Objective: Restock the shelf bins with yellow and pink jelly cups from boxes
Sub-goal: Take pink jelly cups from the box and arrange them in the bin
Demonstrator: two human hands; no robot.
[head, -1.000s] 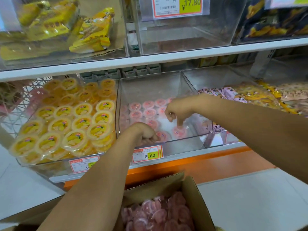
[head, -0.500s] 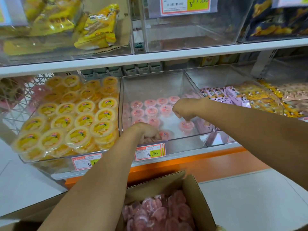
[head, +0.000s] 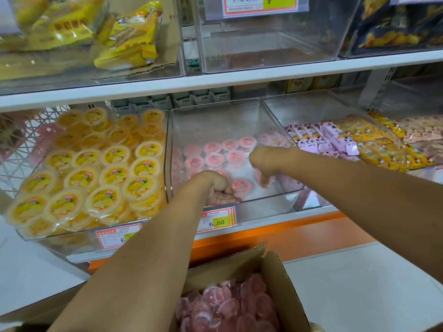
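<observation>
**Q:** What fills the left of the frame?
**A:** A clear, hard-walled left bin (head: 60, 243), packed to its rim with yellow jelly cups (head: 141, 188). They are round, with glossy film lids, and leave no free floor.

**Q:** And the centre?
**A:** The middle bin (head: 215, 121), of the same transparent plastic, holds pink jelly cups (head: 214, 160) in rows at its back. Bare white floor lies open in front of them. The left hand (head: 217, 190) reaches over the front edge just above the price tag (head: 217, 220). Its palm is turned up and its fingers lie nearly straight, with nothing seen in them.

**Q:** The right hand?
**A:** The right hand (head: 262, 164) hangs near the bin's right wall, fingers pointing down onto one pink cup. Whether it pinches the cup cannot be told.

**Q:** Further right and below?
**A:** Purple packets (head: 330, 137) fill the neighbouring bin. At lower centre a corrugated cardboard box (head: 280, 279), flaps open, holds more pink cups in a loose heap.
</observation>
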